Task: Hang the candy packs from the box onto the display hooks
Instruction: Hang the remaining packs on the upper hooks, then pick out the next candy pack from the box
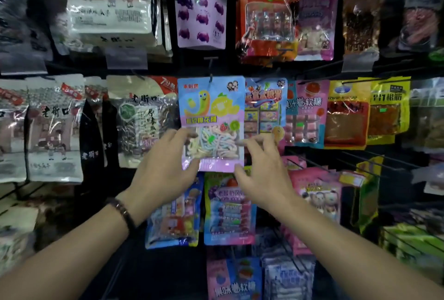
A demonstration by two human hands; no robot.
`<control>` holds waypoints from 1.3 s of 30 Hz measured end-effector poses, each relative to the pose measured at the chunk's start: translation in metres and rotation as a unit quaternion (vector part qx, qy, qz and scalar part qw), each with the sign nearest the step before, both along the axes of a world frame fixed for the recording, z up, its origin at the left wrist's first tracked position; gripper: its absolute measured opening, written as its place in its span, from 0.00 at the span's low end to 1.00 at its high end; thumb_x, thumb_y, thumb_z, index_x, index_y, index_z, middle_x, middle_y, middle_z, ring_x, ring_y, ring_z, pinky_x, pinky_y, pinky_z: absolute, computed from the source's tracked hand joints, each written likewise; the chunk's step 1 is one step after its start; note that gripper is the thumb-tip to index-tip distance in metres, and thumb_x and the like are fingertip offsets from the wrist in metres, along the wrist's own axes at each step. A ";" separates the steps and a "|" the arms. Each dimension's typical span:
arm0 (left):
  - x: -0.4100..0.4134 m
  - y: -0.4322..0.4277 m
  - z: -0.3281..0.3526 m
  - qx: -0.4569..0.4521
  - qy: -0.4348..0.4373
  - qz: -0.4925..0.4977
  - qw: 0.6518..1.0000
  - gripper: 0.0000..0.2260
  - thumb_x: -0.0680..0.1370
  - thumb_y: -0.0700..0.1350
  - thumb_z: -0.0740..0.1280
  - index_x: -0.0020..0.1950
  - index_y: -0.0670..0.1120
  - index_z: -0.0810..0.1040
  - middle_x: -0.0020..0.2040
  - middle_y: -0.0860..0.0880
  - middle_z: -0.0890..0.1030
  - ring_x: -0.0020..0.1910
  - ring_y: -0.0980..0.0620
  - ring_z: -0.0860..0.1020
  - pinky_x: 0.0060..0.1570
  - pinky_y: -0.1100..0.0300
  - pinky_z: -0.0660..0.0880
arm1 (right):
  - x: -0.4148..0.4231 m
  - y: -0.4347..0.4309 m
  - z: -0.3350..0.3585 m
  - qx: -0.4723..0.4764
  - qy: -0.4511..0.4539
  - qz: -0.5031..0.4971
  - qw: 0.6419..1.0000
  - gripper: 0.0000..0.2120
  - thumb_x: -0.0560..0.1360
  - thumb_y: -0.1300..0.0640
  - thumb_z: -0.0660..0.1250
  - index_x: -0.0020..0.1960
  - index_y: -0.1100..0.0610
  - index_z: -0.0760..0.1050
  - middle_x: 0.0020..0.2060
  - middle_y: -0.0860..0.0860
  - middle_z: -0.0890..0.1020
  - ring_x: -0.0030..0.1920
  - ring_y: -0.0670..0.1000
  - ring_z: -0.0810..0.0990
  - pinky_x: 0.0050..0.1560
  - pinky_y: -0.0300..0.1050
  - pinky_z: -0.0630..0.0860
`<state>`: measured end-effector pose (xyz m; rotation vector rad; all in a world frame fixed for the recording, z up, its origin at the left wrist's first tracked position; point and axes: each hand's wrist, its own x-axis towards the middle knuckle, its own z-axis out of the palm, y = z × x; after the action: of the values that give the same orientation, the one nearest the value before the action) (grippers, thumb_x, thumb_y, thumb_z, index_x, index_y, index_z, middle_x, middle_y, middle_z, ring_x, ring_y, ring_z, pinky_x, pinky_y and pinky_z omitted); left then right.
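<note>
A blue and pink candy pack (211, 107) with a yellow worm drawing and a clear window of pastel twists hangs in the middle row, its top hole on a dark display hook (211, 78). My left hand (165, 162) pinches its lower left corner, thumb on the front. My right hand (262, 167) holds the lower right edge, fingers spread along the side. The box is not in view.
Hanging packs fill the display: a purple grape pack (200, 9) above, a red pack (266, 11) to its right, white and black bags (55, 131) at left, orange and yellow packs (365, 112) at right. Bare hooks (355, 162) jut out at lower right.
</note>
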<state>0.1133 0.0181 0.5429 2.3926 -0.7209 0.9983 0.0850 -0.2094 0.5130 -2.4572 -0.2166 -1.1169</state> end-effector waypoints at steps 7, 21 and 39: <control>-0.083 0.019 -0.187 0.062 0.095 -0.133 0.985 0.08 0.79 0.50 0.70 0.58 0.57 0.77 0.45 0.61 0.77 0.40 0.60 0.77 0.40 0.63 0.76 | -0.044 -0.005 -0.181 0.061 0.025 0.113 0.991 0.07 0.78 0.58 0.70 0.57 0.54 0.80 0.50 0.43 0.76 0.47 0.42 0.78 0.50 0.36 0.75; -0.102 0.039 -0.457 0.330 0.556 -0.105 0.756 0.16 0.82 0.60 0.67 0.55 0.48 0.82 0.59 0.48 0.84 0.57 0.47 0.80 0.49 0.58 0.67 | -0.120 0.003 -0.551 0.149 0.659 -0.051 0.735 0.20 0.72 0.41 0.75 0.57 0.53 0.88 0.54 0.53 0.89 0.57 0.53 0.86 0.54 0.44 0.80; -0.096 0.017 -0.442 0.385 0.621 -0.120 0.672 0.25 0.84 0.60 0.64 0.79 0.51 0.70 0.69 0.48 0.79 0.65 0.47 0.77 0.48 0.62 0.64 | -0.130 0.027 -0.671 -0.024 0.736 -0.088 0.671 0.51 0.72 0.39 0.78 0.84 0.52 0.54 0.80 0.58 0.65 0.80 0.62 0.63 0.77 0.66 0.62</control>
<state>0.0175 0.0350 0.1011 2.6690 -0.8671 -1.3092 -0.0448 -0.1826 -0.1582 -2.6012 0.5021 1.0513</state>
